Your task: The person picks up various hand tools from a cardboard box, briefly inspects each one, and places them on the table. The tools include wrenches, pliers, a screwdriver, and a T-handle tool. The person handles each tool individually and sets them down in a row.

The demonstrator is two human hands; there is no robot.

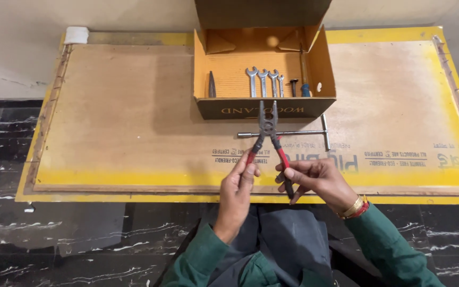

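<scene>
Both hands grip one pair of pliers (pixel 268 127) with red and black handles, held over the near edge of the worktop (pixel 134 133). Left hand (pixel 238 183) pinches the left handle between thumb and fingers; right hand (pixel 314 178) curls around the right handle, a bangle at its wrist. Handles stand spread apart, and the steel jaws are parted, pointing to 12 o'clock.

Under the pliers' head lies a T-shaped metal wrench (pixel 293 133), flat on the worktop, its crossbar at 3 o'clock of the pliers.

At 12 o'clock from the pliers sits an open cardboard box (pixel 264 109), its front wall just beyond the jaw tips. Inside: four spanners (pixel 265 82) side by side, a dark tool (pixel 211 85) at the box's 9 o'clock end, a bolt-like piece (pixel 294 85) and a blue-handled tool (pixel 305 85) toward 3 o'clock.
</scene>
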